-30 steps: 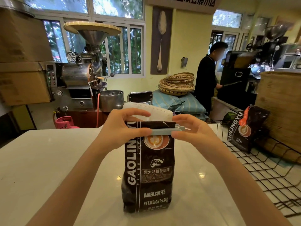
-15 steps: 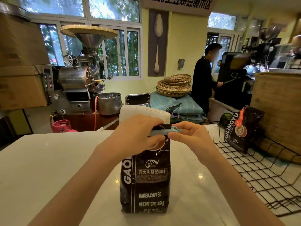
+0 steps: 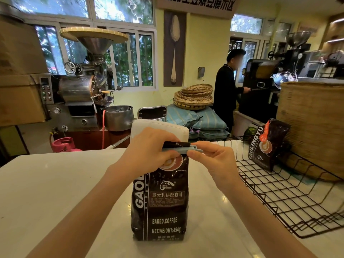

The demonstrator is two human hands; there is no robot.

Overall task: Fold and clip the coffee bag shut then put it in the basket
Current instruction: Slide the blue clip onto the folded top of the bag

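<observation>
The coffee bag (image 3: 160, 200) stands upright on the white worktop (image 3: 55, 183), just left of the wire basket (image 3: 290, 194). The left hand (image 3: 149, 155) pinches its folded top; the right hand (image 3: 212, 159) grips the pale blue clip (image 3: 183, 150) across the fold.

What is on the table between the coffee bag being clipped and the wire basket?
In the head view, only bare white table lies between the coffee bag and the wire basket; the right hand and forearm pass above it.
</observation>
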